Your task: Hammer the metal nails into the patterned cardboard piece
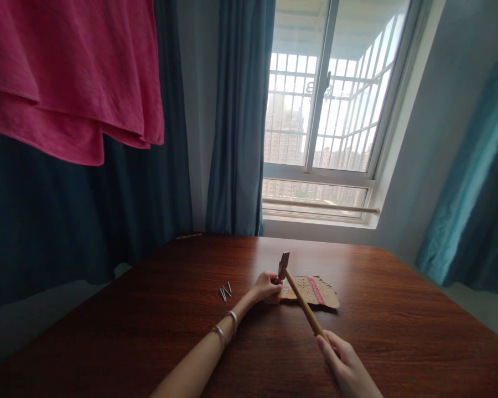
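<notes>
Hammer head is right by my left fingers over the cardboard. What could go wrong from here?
1. The head of the hammer sits almost against the curled fingers of the left hand at the edge of the cardboard; a slightly off blow would likely hit them.
2. The right hand grips the handle's far end, so aim may be loose.
3. Only the flat cardboard covers the table; a blow could dent the wood.

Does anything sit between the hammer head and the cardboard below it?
Only the left hand: its fingertips rest at the left edge of the cardboard, right under the head of the hammer. The right hand grips the handle's end. Nothing else intervenes.
</notes>
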`<control>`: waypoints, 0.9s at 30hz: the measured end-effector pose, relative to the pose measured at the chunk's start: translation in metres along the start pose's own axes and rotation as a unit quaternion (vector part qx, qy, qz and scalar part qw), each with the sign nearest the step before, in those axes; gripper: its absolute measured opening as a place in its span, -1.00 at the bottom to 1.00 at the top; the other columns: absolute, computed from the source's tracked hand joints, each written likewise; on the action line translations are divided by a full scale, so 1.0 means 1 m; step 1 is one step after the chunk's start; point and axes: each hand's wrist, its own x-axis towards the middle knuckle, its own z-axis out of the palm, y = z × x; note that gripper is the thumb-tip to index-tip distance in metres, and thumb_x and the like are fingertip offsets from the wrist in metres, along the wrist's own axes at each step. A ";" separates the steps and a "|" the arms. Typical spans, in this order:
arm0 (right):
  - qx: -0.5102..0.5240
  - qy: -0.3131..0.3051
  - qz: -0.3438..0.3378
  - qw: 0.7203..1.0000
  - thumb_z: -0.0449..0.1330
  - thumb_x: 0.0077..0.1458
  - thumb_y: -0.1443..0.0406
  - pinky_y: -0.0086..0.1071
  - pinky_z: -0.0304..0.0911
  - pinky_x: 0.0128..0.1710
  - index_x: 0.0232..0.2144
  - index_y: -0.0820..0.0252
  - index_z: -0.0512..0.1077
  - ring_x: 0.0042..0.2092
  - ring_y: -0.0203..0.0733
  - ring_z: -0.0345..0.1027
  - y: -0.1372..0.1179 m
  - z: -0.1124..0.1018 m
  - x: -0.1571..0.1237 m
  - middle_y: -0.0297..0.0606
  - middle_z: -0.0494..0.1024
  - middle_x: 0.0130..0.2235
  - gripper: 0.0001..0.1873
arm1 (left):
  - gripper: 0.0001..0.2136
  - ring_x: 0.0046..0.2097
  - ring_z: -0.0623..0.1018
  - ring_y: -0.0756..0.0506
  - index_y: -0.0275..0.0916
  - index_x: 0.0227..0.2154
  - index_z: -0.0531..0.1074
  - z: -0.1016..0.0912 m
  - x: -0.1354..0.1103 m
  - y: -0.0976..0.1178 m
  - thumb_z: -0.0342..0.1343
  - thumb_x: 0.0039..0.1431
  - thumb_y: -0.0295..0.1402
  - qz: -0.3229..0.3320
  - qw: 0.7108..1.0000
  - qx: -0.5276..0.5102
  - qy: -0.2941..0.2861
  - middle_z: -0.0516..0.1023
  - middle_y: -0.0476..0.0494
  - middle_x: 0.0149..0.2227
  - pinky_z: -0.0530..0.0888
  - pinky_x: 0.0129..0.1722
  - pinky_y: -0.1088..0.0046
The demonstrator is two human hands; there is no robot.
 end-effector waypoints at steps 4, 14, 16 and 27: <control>-0.007 0.011 -0.012 1.000 0.12 -0.11 -0.11 -0.51 0.06 -0.61 -0.42 0.23 0.43 -0.54 -0.33 0.10 -0.009 -0.003 -0.003 -0.39 0.23 -0.59 -0.49 | -0.83 -0.44 0.42 0.00 -0.36 -0.48 0.50 0.000 0.000 0.002 0.08 -0.16 -0.41 -0.007 1.000 0.003 0.001 0.50 -0.06 -0.49 0.27 -0.46 0.58; 0.041 0.053 0.051 0.996 0.16 -0.20 -0.14 -0.49 0.08 -0.60 -0.37 0.21 0.45 -0.57 -0.35 0.07 0.000 -0.005 -0.007 -0.41 0.22 -0.60 -0.44 | -0.82 -0.43 0.43 -0.01 -0.36 -0.48 0.51 0.000 0.002 -0.005 0.07 -0.16 -0.40 0.014 0.999 0.029 0.005 0.51 -0.07 -0.49 0.29 -0.43 0.57; 0.059 0.058 0.057 0.995 0.17 -0.19 -0.12 -0.50 0.06 -0.59 -0.33 0.21 0.43 -0.57 -0.38 0.04 0.001 -0.004 -0.007 -0.42 0.21 -0.57 -0.45 | -0.82 -0.42 0.43 -0.01 -0.36 -0.47 0.51 0.001 0.002 -0.005 0.07 -0.16 -0.40 0.010 0.999 0.033 0.008 0.52 -0.07 -0.48 0.29 -0.42 0.56; 0.075 0.020 0.095 0.992 0.17 -0.24 -0.15 -0.52 -0.13 -0.68 -0.39 0.19 0.42 -0.62 -0.41 -0.09 0.007 0.001 -0.009 -0.51 0.02 -0.64 -0.44 | -0.84 -0.42 0.44 -0.02 -0.35 -0.47 0.50 -0.001 -0.001 0.003 0.10 -0.15 -0.39 -0.005 1.000 0.011 0.002 0.52 -0.07 -0.47 0.31 -0.41 0.56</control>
